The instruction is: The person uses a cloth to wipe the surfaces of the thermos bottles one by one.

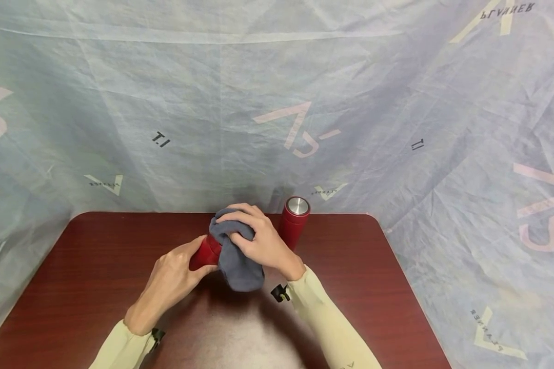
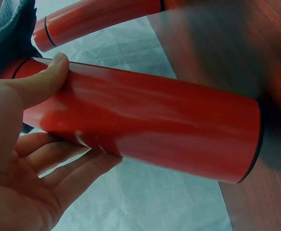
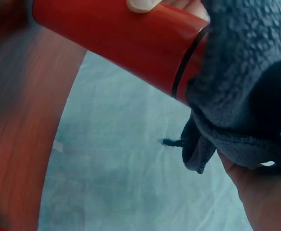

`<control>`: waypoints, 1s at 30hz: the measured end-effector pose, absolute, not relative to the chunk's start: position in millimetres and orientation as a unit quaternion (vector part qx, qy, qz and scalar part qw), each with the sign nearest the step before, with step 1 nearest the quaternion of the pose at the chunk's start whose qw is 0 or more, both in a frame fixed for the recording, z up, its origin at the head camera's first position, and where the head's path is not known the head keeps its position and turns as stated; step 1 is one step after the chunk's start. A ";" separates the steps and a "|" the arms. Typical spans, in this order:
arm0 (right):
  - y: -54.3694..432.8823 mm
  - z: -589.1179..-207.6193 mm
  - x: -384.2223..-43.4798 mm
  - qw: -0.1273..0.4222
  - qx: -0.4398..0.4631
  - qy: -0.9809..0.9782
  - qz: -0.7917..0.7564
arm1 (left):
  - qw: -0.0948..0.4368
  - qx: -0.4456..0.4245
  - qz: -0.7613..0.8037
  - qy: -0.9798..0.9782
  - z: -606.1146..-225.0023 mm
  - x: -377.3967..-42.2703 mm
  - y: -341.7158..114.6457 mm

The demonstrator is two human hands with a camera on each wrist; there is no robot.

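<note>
My left hand (image 1: 173, 271) grips a red thermos bottle (image 2: 154, 120) near its upper part, thumb on one side and fingers on the other. A grey-blue cloth (image 1: 241, 266) is draped over the top of this bottle, hiding its lid. The right hand (image 1: 260, 238) holds the cloth against the bottle's top from above, fingers bent over the fabric. In the right wrist view a black ring line on the red bottle (image 3: 126, 38) shows just beside the cloth (image 3: 246, 72). Whether the bottle's base touches the table cannot be told.
A second red thermos bottle (image 1: 293, 230) with a silver-topped lid stands upright to the right of the hands, near the back edge of the dark red wooden table (image 1: 351, 287). Pale printed fabric (image 1: 221, 102) hangs behind the table and along its sides.
</note>
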State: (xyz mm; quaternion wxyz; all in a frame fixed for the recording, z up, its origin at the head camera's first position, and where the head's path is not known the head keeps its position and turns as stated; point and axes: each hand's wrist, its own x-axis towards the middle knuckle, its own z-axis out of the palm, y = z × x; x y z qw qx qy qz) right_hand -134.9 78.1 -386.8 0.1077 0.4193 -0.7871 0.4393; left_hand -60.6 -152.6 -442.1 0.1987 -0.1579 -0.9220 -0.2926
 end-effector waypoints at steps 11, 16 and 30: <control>82.5 -387.7 -136.4 0.080 0.381 -0.771 0.504 | 0.199 -0.168 -0.293 -0.920 -443.5 -60.9 -149.3; 83.4 -391.4 -138.3 0.078 0.377 -0.772 0.506 | 0.191 -0.163 -0.293 -0.923 -444.0 -59.2 -150.7; 81.9 -397.4 -135.0 0.065 0.363 -0.766 0.526 | 0.189 -0.165 -0.298 -0.921 -445.9 -54.8 -153.0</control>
